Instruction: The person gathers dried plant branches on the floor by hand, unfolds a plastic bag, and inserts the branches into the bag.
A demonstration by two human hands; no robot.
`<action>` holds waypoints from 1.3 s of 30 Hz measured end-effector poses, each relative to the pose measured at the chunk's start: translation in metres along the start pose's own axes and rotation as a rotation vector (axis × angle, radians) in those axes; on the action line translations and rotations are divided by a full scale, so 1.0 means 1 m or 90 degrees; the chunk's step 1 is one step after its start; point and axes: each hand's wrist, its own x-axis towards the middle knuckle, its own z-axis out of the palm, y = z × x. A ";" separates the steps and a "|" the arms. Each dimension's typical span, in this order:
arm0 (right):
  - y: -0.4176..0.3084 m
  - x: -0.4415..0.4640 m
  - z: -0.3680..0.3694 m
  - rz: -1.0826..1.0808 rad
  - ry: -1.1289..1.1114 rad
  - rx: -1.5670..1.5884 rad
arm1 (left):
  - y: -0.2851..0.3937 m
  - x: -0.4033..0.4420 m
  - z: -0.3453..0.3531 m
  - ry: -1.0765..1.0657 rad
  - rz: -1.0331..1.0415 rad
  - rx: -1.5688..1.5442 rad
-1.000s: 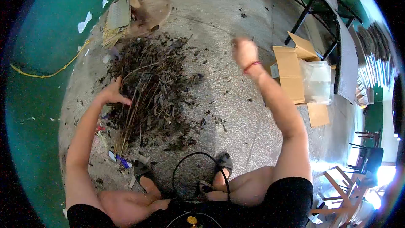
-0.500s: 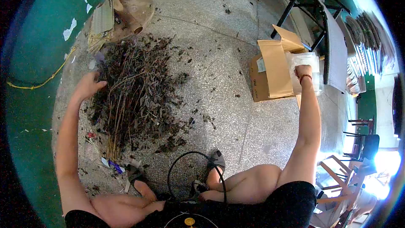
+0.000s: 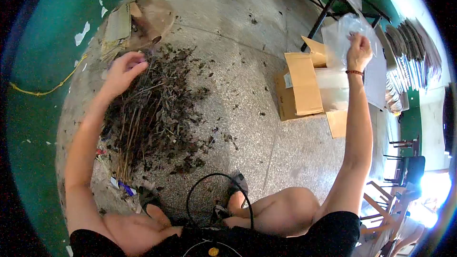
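Note:
My right hand (image 3: 359, 56) is closed on a clear plastic bag (image 3: 337, 35), holding it up above the open cardboard box (image 3: 303, 83). More clear plastic (image 3: 333, 85) lies in the box opening below that hand. On the left, my left hand (image 3: 123, 72) is over the upper end of a heap of dried, dark leafy stalks (image 3: 152, 104). Its fingers are curled together, with a small purplish patch showing at the tips; what they hold is not clear.
Beyond the heap lies a round brown board (image 3: 162, 12) with a folded piece of cardboard (image 3: 118, 24). A folding table (image 3: 328, 12) with black legs stands behind the box. Yellow cord (image 3: 47, 91) runs along the green wall. Leaf crumbs litter the floor.
My right hand has risen from the box, pulling up a clear plastic bag. My left hand has moved up and right along the heap, its fingers now curled.

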 end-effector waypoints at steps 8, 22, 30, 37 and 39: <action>-0.194 -0.162 0.054 -0.604 -0.349 0.288 | 0.079 0.003 0.067 -0.189 -0.081 -0.603; -0.179 -0.203 0.051 -0.405 -0.571 0.415 | 0.027 -0.001 0.071 -0.025 -0.158 -0.687; -0.154 -0.170 0.050 -0.153 -0.433 0.334 | 0.031 0.008 0.077 0.087 -0.225 -0.568; -0.151 -0.179 0.091 -0.169 -0.310 0.077 | 0.041 0.007 0.060 0.025 -0.199 -0.644; -0.142 -0.174 0.100 -0.054 -0.466 0.060 | 0.032 0.007 0.053 0.011 -0.201 -0.653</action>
